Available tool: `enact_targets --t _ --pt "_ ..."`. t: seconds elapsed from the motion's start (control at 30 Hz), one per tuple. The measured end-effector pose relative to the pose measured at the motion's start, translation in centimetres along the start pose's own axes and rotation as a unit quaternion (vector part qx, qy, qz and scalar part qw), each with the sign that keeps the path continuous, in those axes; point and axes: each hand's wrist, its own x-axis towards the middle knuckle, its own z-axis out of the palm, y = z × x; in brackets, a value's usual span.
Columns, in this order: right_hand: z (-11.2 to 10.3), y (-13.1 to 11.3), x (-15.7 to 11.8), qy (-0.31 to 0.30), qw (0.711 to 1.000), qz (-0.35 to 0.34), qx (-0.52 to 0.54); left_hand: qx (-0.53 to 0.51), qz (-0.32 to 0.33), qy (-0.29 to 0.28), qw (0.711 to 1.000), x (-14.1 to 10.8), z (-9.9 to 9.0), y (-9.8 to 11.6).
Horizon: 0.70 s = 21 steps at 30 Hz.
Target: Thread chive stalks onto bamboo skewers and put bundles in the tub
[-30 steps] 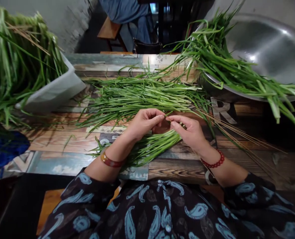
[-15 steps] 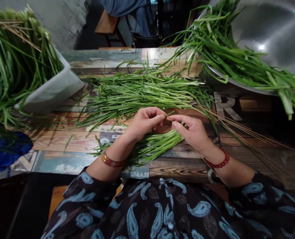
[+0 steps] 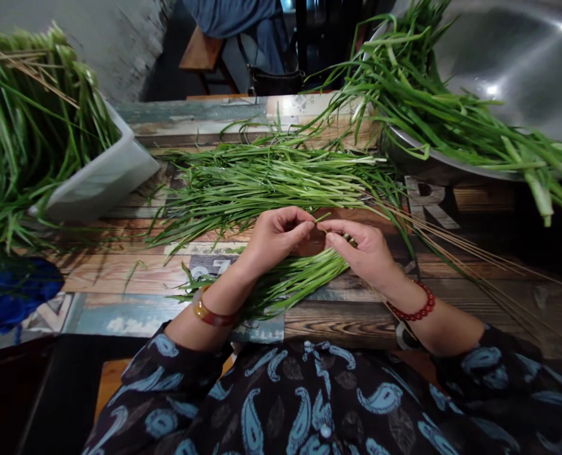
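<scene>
My left hand [image 3: 281, 237] is pinched on the end of a thin green chive stalk [image 3: 323, 217] above the table. Close beside it, my right hand [image 3: 359, 246] has thumb and finger pinched around a thin bamboo skewer, mostly hidden, whose shaft shows under the wrist. A small bundle of chives [image 3: 304, 278] lies below both hands, its pale ends by my right fingers; whether the skewer passes through them I cannot tell. Behind the hands spreads a larger pile of chives [image 3: 271, 174]. Several loose bamboo skewers [image 3: 470, 243] lie to the right of it.
At the left stands a white plastic container [image 3: 105, 183] heaped with chives, with skewers on top. A large steel bowl [image 3: 508, 95] with chives over its rim is at the back right. Blue material [image 3: 19, 294] lies at the left edge. Across the table a person [image 3: 243, 25] sits partly in view.
Both hands stay nearly in place at the pinch, with only a slight shift of the fingers. The view has tilted a little.
</scene>
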Motion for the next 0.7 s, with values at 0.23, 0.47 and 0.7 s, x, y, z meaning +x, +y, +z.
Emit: enact_targets --t 0.23,0.47,0.7 --pt "-0.1 -0.1 0.0 -0.006 1.000 -0.004 -0.005 0.119 0.039 0.026 0.992 -0.3 0.3 0.3" --pt "0.4 0.5 -0.1 0.016 1.000 0.005 0.024 0.182 0.098 0.009 0.978 -0.3 0.1 0.4" --pt "0.2 0.2 -0.1 0.012 0.999 -0.049 0.005 0.260 0.186 -0.011 0.948 -0.5 0.5 -0.8"
